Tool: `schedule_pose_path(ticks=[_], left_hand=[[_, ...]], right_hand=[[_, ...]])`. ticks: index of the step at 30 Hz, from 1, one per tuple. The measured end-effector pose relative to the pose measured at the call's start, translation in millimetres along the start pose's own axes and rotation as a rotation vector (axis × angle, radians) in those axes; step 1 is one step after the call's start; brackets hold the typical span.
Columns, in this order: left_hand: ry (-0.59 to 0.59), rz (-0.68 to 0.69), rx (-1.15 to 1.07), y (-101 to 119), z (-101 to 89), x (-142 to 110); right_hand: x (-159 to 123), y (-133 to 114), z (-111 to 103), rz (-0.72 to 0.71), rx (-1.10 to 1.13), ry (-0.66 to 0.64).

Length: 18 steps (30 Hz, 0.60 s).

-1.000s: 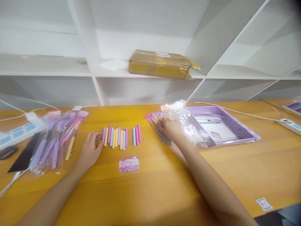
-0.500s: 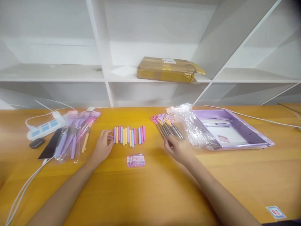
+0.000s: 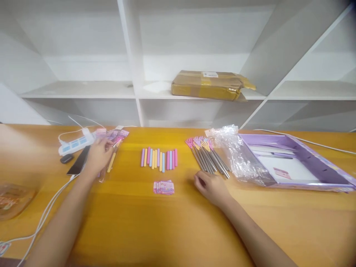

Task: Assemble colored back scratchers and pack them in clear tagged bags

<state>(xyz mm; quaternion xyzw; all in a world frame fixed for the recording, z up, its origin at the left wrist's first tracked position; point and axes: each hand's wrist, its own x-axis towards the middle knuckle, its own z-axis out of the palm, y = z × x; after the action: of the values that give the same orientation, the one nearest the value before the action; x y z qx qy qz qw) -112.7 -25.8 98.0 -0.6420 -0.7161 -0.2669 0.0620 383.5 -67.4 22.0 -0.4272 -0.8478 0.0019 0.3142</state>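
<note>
My left hand (image 3: 97, 156) lies on a clear bag of pastel-handled tools (image 3: 112, 148) at the left of the wooden table, fingers curled over it. My right hand (image 3: 210, 187) rests on the table with its fingers loosely curled and nothing visible in them. It sits just below the near ends of a bundle of metal rods with coloured claw tips (image 3: 207, 155). Between the hands lies a row of pastel sleeves (image 3: 158, 158), with a small stack of pink cards (image 3: 163, 187) in front of it.
Crinkled clear plastic (image 3: 239, 157) and an open purple box (image 3: 319, 167) lie at the right. A white power strip (image 3: 76, 142), a black phone (image 3: 79, 165) and cables sit at the left. White shelves behind hold a taped cardboard parcel (image 3: 211, 85).
My left hand left the pastel sleeves and moved left onto the bag of tools. My right hand pulled back from the rods toward me. The view turned left.
</note>
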Motion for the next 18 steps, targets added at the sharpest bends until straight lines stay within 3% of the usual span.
schedule_pose_path(ticks=[5,12,18], left_hand=[[-0.141,0.102,0.212,-20.8,19.1,21.3],[-0.117,0.059,0.323,-26.7,51.6,55.5],[-0.089,-0.006,0.300,-25.1,59.8,62.0]], right_hand=[[-2.6,5.7,2.4,0.006,0.034,-0.031],[-2.4,5.3,7.1,-0.044,0.043,-0.043],[2.3,-1.2,5.2,-0.067,0.104,-0.013]])
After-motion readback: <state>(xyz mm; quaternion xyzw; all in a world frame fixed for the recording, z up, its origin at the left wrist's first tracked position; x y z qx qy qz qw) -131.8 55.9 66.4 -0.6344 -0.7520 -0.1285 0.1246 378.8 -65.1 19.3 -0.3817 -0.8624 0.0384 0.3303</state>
